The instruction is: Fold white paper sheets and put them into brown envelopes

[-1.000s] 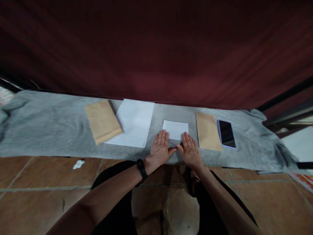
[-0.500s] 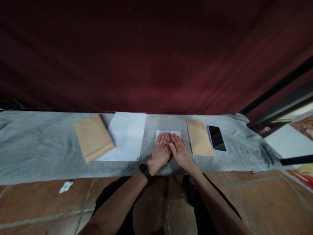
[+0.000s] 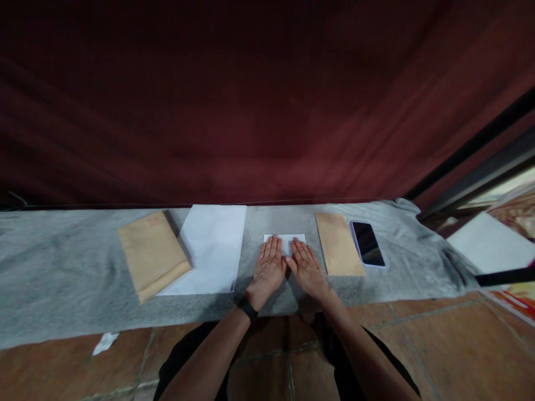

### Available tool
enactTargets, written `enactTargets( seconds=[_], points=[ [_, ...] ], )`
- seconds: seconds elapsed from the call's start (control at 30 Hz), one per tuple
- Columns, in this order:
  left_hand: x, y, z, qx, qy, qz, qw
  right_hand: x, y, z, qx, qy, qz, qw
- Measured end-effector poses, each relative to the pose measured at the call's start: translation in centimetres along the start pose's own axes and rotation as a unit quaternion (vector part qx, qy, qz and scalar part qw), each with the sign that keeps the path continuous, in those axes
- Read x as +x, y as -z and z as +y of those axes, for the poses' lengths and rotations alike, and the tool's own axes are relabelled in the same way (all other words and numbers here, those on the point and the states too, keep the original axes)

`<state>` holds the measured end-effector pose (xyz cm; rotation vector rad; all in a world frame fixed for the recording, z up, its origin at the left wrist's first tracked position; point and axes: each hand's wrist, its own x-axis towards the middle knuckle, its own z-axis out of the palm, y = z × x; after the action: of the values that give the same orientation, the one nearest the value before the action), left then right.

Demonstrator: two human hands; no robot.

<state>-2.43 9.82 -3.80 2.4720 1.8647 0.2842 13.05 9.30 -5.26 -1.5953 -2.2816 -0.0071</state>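
A small piece of folded white paper [image 3: 286, 243] lies on the grey cloth straight in front of me, mostly covered by my hands. My left hand [image 3: 270, 268] rests flat on its left part, fingers stretched forward. On its right part my right hand [image 3: 307, 268] lies flat too, its thumb reaching toward the left hand. White shows between the two sets of fingers and along the far edge. Just right of my right hand is a flat brown envelope [image 3: 339, 245]. To the left are larger white sheets [image 3: 217, 245], partly under a thicker stack of brown envelopes [image 3: 152, 250].
A phone [image 3: 368, 244] with a pale purple edge lies beside the right envelope. The grey cloth [image 3: 62, 267] covers the long narrow surface. A dark red curtain [image 3: 267, 111] hangs behind it. A white scrap [image 3: 105, 343] lies on the tiled floor [image 3: 434, 334].
My hands have spread apart across the small paper, so more white shows between them. The whole scene sits slightly lower in view.
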Motion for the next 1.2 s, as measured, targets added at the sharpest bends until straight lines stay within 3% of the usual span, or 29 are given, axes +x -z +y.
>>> enactTargets(
  seconds=[0.23, 0.53, 0.67, 0.87, 1.2],
  points=[
    [-0.2, -0.1, -1.1, 0.025, 0.060, 0.024, 0.998, -0.7, -0.2, 1.0, -0.018, -0.019, 0.034, 0.999],
    [-0.5, 0.6, -1.6, 0.036, 0.078, 0.044, 0.995, -0.8, 0.0, 1.2, 0.006, -0.030, 0.051, 0.998],
    [0.1, 0.7, -0.7, 0.019, 0.025, 0.055, 0.998, 0.1, 0.4, 0.8, 0.033, -0.002, 0.039, 0.999],
    [0.4, -0.5, 1.1, 0.010, -0.058, 0.044, 0.997, 1.5, 0.5, -0.6, 0.050, 0.015, 0.003, 0.999],
    [0.4, -1.0, -0.4, 0.002, 0.008, 0.058, 0.998, 0.9, -0.9, 0.5, -0.007, -0.020, 0.038, 0.999]
  ],
)
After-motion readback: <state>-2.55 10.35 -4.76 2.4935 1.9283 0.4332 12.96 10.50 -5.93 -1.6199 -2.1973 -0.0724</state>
